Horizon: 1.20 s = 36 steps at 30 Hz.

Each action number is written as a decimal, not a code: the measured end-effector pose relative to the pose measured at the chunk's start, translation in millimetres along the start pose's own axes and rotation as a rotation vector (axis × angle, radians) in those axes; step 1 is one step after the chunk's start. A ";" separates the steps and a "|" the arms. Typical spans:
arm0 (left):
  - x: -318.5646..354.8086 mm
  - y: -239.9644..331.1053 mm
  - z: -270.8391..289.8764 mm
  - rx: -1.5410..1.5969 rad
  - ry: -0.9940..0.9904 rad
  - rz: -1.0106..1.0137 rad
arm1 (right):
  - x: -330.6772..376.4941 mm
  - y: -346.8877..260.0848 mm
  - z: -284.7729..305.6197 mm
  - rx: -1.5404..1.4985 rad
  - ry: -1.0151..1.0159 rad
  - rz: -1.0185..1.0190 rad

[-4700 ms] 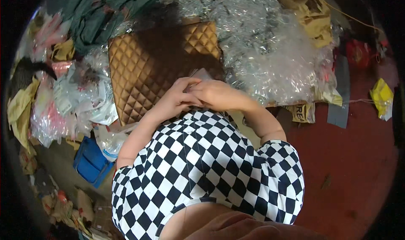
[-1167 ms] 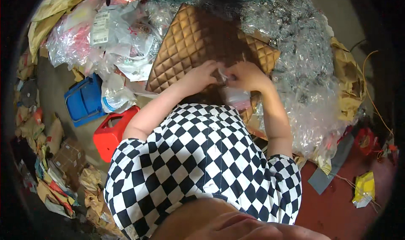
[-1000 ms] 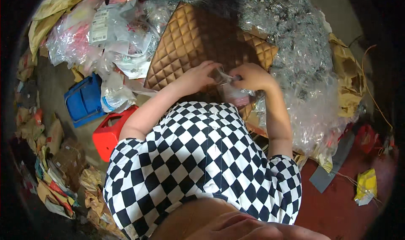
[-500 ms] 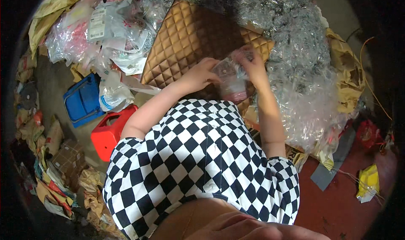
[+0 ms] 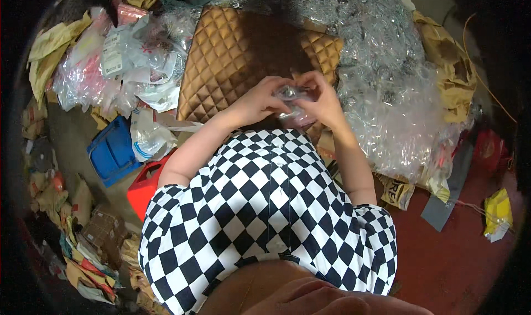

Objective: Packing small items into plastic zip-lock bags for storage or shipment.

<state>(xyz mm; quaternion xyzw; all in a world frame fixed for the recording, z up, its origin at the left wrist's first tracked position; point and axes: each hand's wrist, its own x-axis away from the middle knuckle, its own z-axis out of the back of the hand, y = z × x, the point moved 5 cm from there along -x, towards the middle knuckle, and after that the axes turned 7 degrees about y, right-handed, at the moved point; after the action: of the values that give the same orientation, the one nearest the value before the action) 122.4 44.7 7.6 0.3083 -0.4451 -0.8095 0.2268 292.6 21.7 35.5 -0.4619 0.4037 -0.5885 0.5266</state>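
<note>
Close in front of my body, my left hand (image 5: 264, 100) and my right hand (image 5: 322, 100) hold a small clear plastic bag (image 5: 298, 117) between them. Fingers of both hands pinch its upper part, where something small and shiny shows through the film; its kind I cannot make out. The bag's lower part looks pinkish and hangs between the palms. Beneath and beyond my hands lies a bronze quilted pad (image 5: 215, 60), partly in dark shadow.
A large heap of clear plastic-wrapped items (image 5: 381, 93) lies to the right. Crumpled plastic bags (image 5: 83, 66) are piled at the far left. Blue (image 5: 113, 151) and red (image 5: 145, 187) plastic stools stand left of me. A yellow packet (image 5: 498, 212) rests on the red floor.
My hands have come closer together around the bag, and its top is now bunched between my fingers. The whole view has shifted slightly.
</note>
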 end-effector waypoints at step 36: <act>6.5 -116.9 -126.5 -0.406 -0.532 0.180 | -86.0 75.0 344.7 1.170 0.783 0.538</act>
<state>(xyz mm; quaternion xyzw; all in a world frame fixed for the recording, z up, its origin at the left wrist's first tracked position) 195.7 25.6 -147.2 -0.0053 -0.3440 -0.9103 0.2301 646.7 102.0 38.4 0.2507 0.2819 -0.6792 0.6295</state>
